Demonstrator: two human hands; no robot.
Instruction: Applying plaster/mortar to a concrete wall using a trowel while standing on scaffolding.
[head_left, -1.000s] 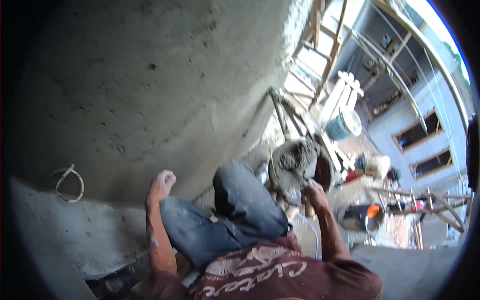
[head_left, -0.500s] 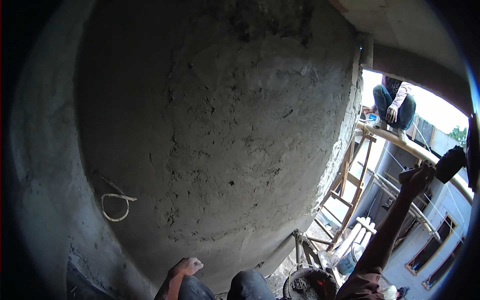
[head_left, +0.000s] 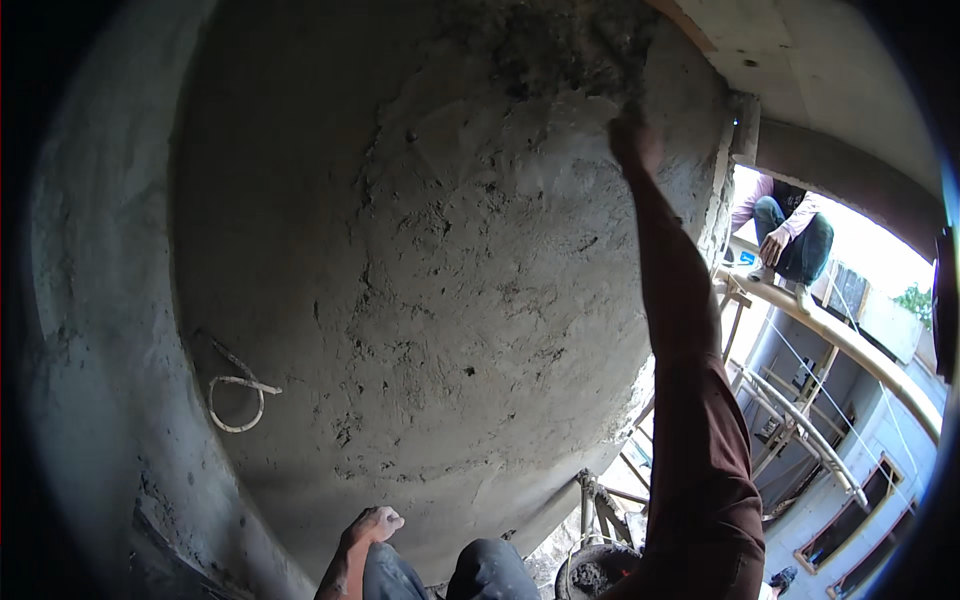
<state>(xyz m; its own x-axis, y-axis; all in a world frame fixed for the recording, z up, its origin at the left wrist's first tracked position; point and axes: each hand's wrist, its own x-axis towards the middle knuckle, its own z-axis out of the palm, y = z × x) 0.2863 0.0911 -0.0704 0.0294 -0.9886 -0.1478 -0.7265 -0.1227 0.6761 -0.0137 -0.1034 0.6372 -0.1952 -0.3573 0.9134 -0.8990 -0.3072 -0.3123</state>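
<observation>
My right arm reaches up across the wall, and my right hand (head_left: 637, 145), blurred by motion, is closed round a trowel (head_left: 632, 92) against the upper part. Its dark blade barely stands out from the rough, dark mortar (head_left: 560, 50) there. The grey wall (head_left: 480, 290) is partly smooth and partly pitted and ridged with wet plaster. Low down, my left hand (head_left: 378, 523) rests beside my left knee, its fingers curled with nothing visible in them. A bucket (head_left: 562, 575) holding grey mortar stands at the bottom, right of my knees, partly hidden by my right sleeve.
A looped pale cord or tube (head_left: 235, 405) sticks out of the wall at left. Outside at right, another person (head_left: 795, 235) crouches on a thick pole (head_left: 850, 335). Scaffold poles (head_left: 800, 420) stand below. A concrete overhang (head_left: 850, 160) spans the upper right.
My right hand has swung from the far right, where it carried a trowel with a dark lump of mortar, up and left onto the wall. The view has shifted slightly; my left hand stays by the knee.
</observation>
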